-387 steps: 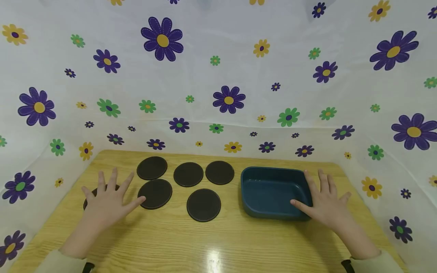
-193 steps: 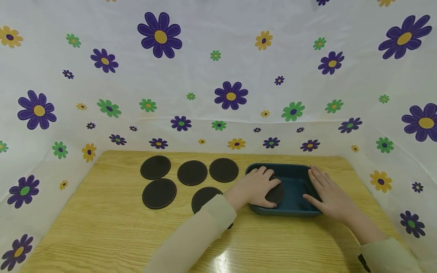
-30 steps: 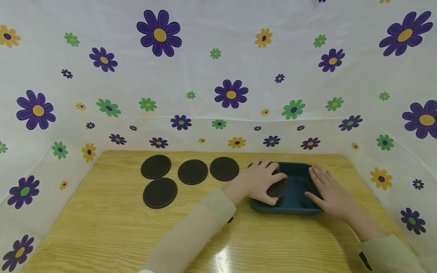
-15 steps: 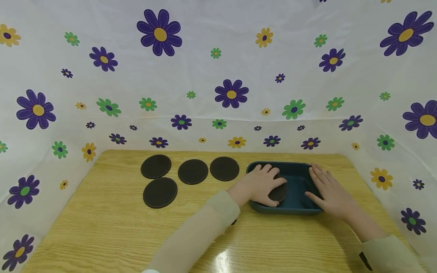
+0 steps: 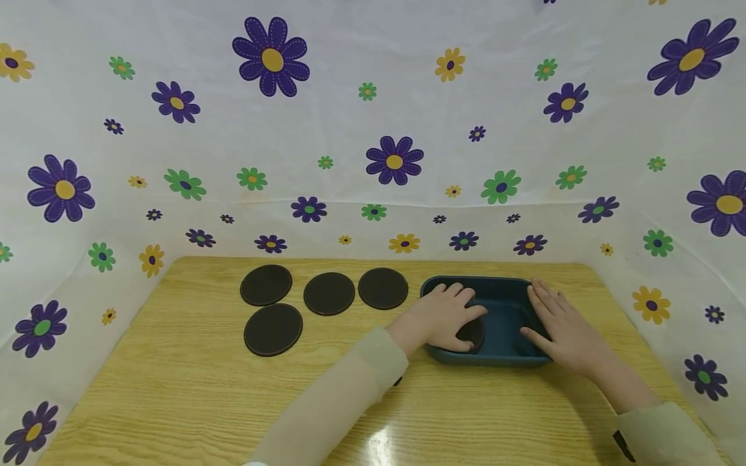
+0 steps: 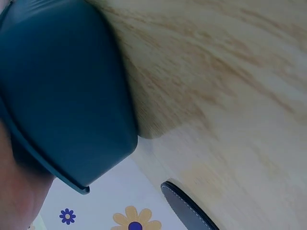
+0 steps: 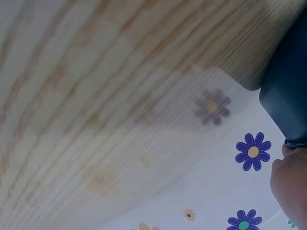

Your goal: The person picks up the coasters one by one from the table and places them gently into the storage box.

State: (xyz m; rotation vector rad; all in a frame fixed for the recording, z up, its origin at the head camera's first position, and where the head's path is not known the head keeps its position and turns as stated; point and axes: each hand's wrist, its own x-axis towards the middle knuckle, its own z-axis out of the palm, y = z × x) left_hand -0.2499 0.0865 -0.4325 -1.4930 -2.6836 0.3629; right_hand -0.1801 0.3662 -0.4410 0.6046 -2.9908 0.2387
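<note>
In the head view my left hand (image 5: 445, 317) reaches into a blue rectangular bin (image 5: 489, 361) at its left end. It grips a round black coaster (image 5: 474, 334) low in the bin, thumb at the near edge and fingers spread toward the far side, covering most of it. My right hand (image 5: 568, 333) rests on the bin's right rim, fingers straight and together, thumb reaching over the inside. The right wrist view catches part of that hand (image 7: 290, 182) against the bin's outer wall (image 7: 288, 86). In the left wrist view the bin's side (image 6: 67, 96) hides the coaster.
Several flat black coasters lie at the table's back left: a far-left one (image 5: 265, 285), one in front of it (image 5: 273, 329), a middle one (image 5: 329, 293) and one nearest the bin (image 5: 383, 288). A flower-print sheet (image 5: 373, 116) encloses the wooden table (image 5: 175, 388).
Since the oldest frame, the far-left coaster and the front-middle one have left the table, and my right hand has settled on the rim. Over the last second, my left hand lowered a coaster into the bin.
</note>
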